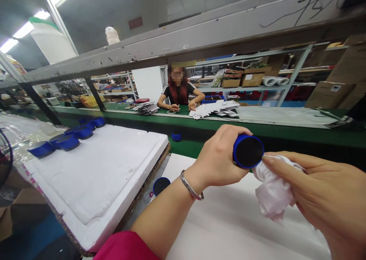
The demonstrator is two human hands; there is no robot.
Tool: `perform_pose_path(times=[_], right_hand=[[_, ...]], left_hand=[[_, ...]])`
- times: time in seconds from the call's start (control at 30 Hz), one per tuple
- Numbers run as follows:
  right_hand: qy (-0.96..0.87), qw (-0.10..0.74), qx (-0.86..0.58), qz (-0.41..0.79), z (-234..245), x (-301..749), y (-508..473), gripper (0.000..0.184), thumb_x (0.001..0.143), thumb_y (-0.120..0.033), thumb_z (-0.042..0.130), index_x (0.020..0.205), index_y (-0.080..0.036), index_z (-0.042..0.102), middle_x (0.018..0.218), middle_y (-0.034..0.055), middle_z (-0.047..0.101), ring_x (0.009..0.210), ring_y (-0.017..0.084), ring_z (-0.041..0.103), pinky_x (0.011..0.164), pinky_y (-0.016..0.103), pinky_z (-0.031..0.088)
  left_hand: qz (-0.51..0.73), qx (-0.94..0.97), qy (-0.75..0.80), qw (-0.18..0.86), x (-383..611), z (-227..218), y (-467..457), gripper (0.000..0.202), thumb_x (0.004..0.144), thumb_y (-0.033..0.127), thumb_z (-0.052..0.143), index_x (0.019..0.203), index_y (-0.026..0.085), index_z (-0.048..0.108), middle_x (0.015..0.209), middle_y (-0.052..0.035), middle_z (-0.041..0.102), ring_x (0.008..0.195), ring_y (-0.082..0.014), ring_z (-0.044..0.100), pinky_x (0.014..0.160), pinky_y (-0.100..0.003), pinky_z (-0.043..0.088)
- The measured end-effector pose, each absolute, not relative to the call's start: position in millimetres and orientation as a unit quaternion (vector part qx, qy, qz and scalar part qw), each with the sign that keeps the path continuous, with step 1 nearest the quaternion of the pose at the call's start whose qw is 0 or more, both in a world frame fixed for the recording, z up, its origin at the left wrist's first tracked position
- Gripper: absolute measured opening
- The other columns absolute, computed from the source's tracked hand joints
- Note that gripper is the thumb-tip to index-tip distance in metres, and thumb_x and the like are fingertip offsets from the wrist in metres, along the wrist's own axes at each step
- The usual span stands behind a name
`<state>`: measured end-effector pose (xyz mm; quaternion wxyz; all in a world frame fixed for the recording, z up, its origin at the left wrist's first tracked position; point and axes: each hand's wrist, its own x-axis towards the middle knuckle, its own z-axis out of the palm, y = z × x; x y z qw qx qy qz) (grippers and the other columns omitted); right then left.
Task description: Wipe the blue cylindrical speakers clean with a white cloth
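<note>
My left hand [221,155] is closed around a round blue piece [248,151] with a flat black face, holding it up over the white work surface [223,218]. In my right hand [323,183] is a crumpled white cloth [276,191], pinched between thumb and fingers. The cloth and thumb tip meet the lower right rim of the blue piece. Another round blue piece with a black face [161,186] lies near my left forearm, partly hidden by it.
Several blue round pieces [67,142] stand on a white foam board [114,168] at left. One blue piece [176,137] sits on the green bench [194,145]. A person [178,90] sits opposite beside white card stacks [214,109]. An overhead beam [183,39] crosses above.
</note>
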<state>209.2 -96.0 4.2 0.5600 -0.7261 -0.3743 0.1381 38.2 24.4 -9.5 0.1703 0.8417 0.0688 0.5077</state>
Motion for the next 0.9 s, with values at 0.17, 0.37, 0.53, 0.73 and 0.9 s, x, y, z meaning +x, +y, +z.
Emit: perform_pose_path(times=[0.17, 0.37, 0.53, 0.73, 0.9], right_hand=[[-0.400, 0.543, -0.733, 0.085, -4.5, 224.3, -89.6, 0.056, 0.055, -0.076, 0.087, 0.080, -0.026, 0.091, 0.082, 0.0092, 0.080, 0.067, 0.032, 0.069, 0.049, 0.036, 0.044], [-0.421, 0.545, -0.723, 0.065, -3.0, 209.5, -92.0, 0.035, 0.065, -0.065, 0.074, 0.068, -0.031, 0.084, 0.073, 0.0048, 0.075, 0.076, 0.034, 0.071, 0.069, 0.042, 0.057], [-0.440, 0.529, -0.720, 0.085, -2.8, 201.5, -86.8, 0.036, 0.059, -0.064, 0.070, 0.064, -0.030, 0.080, 0.067, 0.0046, 0.071, 0.069, 0.031, 0.065, 0.067, 0.041, 0.056], [-0.430, 0.564, -0.699, 0.095, -1.1, 201.1, -92.3, 0.038, 0.070, -0.065, 0.074, 0.071, -0.029, 0.085, 0.059, 0.0012, 0.064, 0.063, 0.023, 0.056, 0.072, 0.037, 0.055], [-0.414, 0.544, -0.715, 0.147, -2.6, 216.2, -91.9, 0.059, 0.057, -0.077, 0.086, 0.082, -0.024, 0.092, 0.059, 0.0033, 0.063, 0.047, 0.020, 0.045, 0.042, 0.034, 0.037]], left_hand=[[0.500, 0.849, 0.079, 0.154, 39.0, -11.5, 23.3, 0.052, 0.087, 0.021, 0.078, 0.133, 0.023, 0.055, 0.132, -0.0127, 0.074, 0.129, -0.0335, 0.073, 0.109, -0.047, 0.066], [0.496, 0.856, 0.070, 0.126, 41.3, -15.2, 25.8, 0.049, 0.087, 0.020, 0.074, 0.133, 0.023, 0.056, 0.133, -0.0137, 0.073, 0.129, -0.0339, 0.073, 0.107, -0.048, 0.066], [0.475, 0.858, 0.088, 0.177, 43.2, -15.7, 29.5, 0.051, 0.084, 0.021, 0.080, 0.130, 0.025, 0.056, 0.132, -0.0120, 0.073, 0.129, -0.0340, 0.072, 0.108, -0.048, 0.065], [0.499, 0.827, 0.063, 0.251, 40.0, -11.6, 29.8, 0.056, 0.084, 0.027, 0.087, 0.130, 0.024, 0.055, 0.129, -0.0102, 0.072, 0.123, -0.0313, 0.072, 0.107, -0.046, 0.064], [0.501, 0.819, 0.065, 0.272, 35.4, -7.2, 28.4, 0.059, 0.081, 0.024, 0.089, 0.129, 0.025, 0.055, 0.129, -0.0096, 0.072, 0.124, -0.0324, 0.072, 0.111, -0.048, 0.062]])
